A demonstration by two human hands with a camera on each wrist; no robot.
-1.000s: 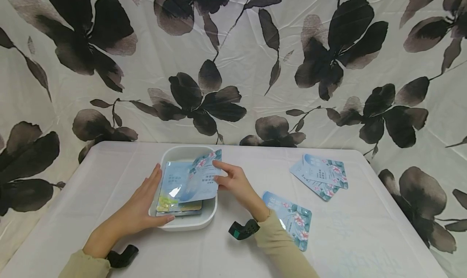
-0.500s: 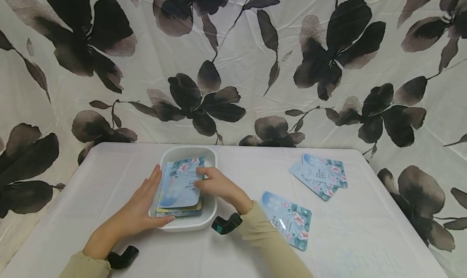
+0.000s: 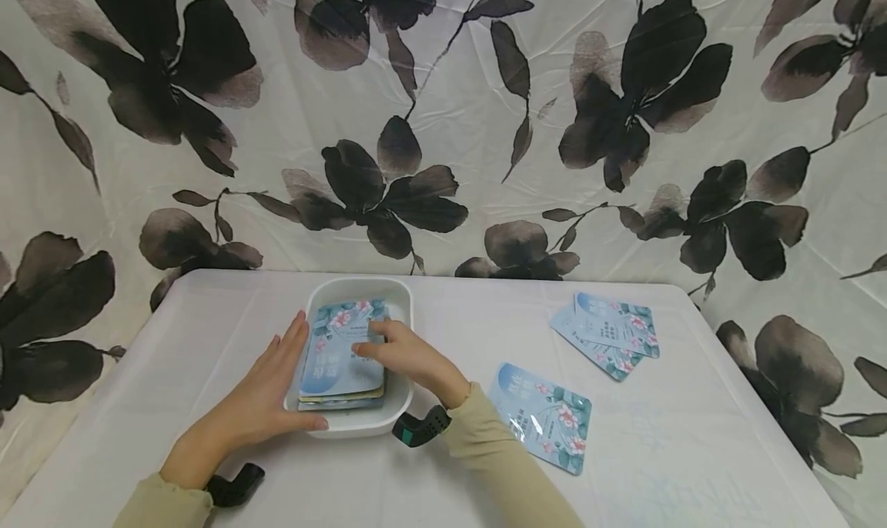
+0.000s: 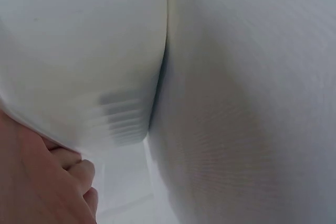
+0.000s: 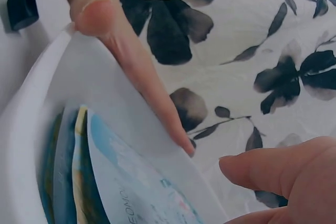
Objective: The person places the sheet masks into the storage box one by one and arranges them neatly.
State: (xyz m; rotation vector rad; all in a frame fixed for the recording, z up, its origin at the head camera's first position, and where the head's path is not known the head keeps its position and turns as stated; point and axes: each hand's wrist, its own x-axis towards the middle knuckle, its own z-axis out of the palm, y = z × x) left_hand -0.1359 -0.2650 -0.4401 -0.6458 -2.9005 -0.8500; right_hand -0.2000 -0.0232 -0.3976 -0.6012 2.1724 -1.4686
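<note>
A white plastic tray point(image 3: 398, 405) holds a stack of flat sachets, the top one a blue sachet point(image 3: 333, 366) with pink flowers. Along the tray's left wall lies my left hand point(image 3: 252, 397), fingers straight on the outside and thumb at the front rim. In the right wrist view, that left thumb point(image 5: 94, 18) sits on the rim. Over the stack's right edge, my right hand point(image 3: 416, 359) touches the top sachet with its fingertips. Its thumb and finger are spread apart in the head view. Yellow and grey edges of lower sachets point(image 5: 79, 171) show beneath.
Right of the tray, one blue flowered sachet point(image 3: 543, 416) lies on the white table point(image 3: 693, 451). Farther back, overlapping sachets point(image 3: 613, 328) lie near the right side. A floral curtain point(image 3: 443, 128) hangs behind the table.
The right hand has moved left and brought a flowered sachet down from a raised tilt onto the stack in the tray. The left hand has stayed against the tray.
</note>
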